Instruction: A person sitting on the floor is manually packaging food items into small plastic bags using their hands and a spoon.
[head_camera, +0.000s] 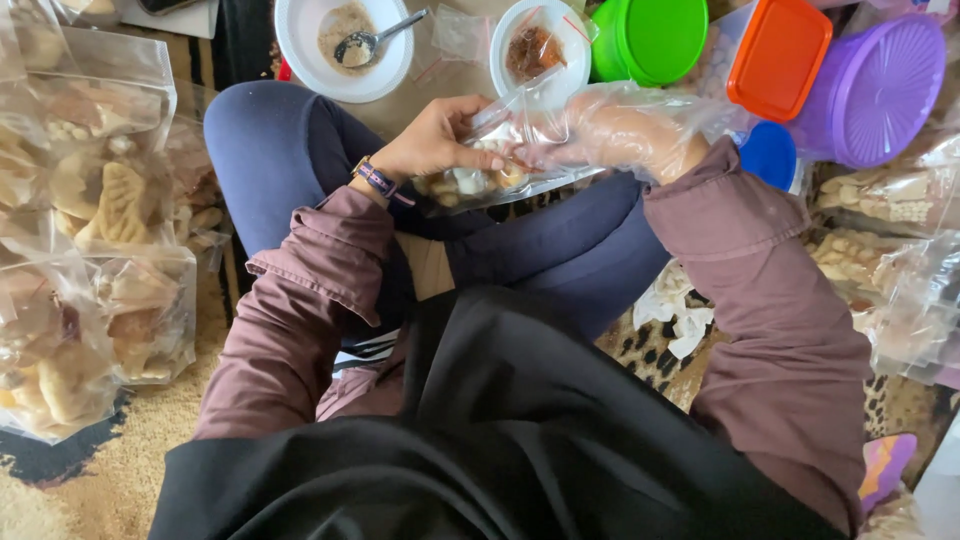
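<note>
Above the seated person's crossed legs, a clear plastic bag (520, 150) of pale cookies is held between both hands. Left hand (435, 140): bare, fingers pinched closed on the bag's left part, thumb on top; a striped wristband (377, 180) sits at the wrist. Right hand (620, 135): covered by a thin clear plastic glove, fingers closed at the bag's right side, fingertips meeting the left hand's near the cookies. Bag hangs just below and between the two hands.

Beyond the hands: white plate with spoon (345, 45), small white bowl (540, 50), green (650, 38), orange (780, 55) and purple containers (880, 85). Filled cookie bags (90, 230) lie along the left edge of the rug.
</note>
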